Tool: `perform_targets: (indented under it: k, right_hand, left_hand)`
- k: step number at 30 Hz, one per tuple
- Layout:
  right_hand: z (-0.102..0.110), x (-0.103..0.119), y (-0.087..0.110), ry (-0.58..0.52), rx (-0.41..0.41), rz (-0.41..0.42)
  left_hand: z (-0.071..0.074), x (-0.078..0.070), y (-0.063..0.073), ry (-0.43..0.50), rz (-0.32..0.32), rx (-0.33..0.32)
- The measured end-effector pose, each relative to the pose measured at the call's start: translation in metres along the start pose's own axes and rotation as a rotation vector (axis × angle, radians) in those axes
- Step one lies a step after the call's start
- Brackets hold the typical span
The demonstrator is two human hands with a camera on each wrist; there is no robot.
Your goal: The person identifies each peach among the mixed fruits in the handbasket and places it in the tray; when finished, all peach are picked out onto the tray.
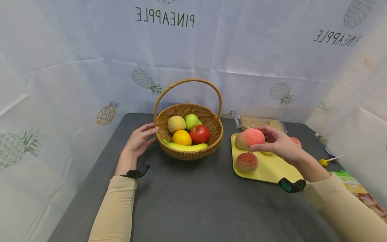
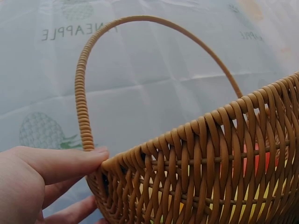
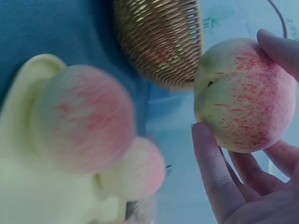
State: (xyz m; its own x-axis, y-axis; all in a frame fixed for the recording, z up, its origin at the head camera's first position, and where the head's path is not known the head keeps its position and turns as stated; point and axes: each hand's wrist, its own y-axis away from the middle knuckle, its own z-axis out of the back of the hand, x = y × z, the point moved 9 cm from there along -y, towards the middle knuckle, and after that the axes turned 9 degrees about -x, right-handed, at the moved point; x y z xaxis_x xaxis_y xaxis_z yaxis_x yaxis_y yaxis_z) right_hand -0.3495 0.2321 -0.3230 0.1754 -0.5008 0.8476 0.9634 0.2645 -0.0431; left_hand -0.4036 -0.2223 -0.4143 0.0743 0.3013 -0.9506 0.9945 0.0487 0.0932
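Note:
A brown wicker basket [image 1: 184, 154] with a tall handle stands on the table. In it lie a yellowish peach [image 1: 176, 124], a green pear [image 1: 192, 121], an orange [image 1: 181, 137], a red apple [image 1: 200, 134] and a banana [image 1: 184, 147]. My left hand [image 1: 139, 139] holds the basket's left side, thumb on the rim [image 2: 114, 161] by the handle's base. Over the yellow tray [image 1: 272, 171], my right hand [image 1: 279, 144] grips a pink peach [image 3: 247, 98] between thumb and fingers. A darker red peach [image 1: 247, 162] sits on the tray's near left part.
More fruit lies on the tray, partly hidden by the right hand, including a pink one [image 1: 296, 141]. Behind the tray is a clear bag [image 1: 257, 122] of tan contents. Lollipops [image 1: 328, 161] and a colourful packet [image 1: 359, 193] lie at the right. Pineapple-print cloth [image 1: 193, 50] encloses the table.

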Motion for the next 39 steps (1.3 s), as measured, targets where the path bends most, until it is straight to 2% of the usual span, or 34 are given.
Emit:
perform_targets:
  k: [8, 14, 21, 25, 39]
  right_hand:
    - [0.019, -0.040, 0.033, -0.016, -0.060, -0.051]
    - [0.031, -0.065, 0.046, 0.003, -0.079, -0.057]
    - [0.045, -0.096, 0.050, 0.073, -0.118, -0.135]
    - [0.047, -0.112, 0.050, 0.123, -0.114, -0.179]
    - [0.038, -0.137, 0.053, 0.173, -0.087, -0.205]
  left_hand:
    - [-0.004, 0.002, -0.001, 0.000, -0.003, 0.009]
    - [-0.006, 0.001, -0.001, 0.006, 0.000, 0.010]
    - [-0.003, -0.001, 0.000, 0.026, -0.004, 0.006]
    - [-0.001, 0.000, -0.001, 0.031, 0.000, 0.001]
    - [0.000, 0.002, -0.002, 0.020, -0.001, 0.001]
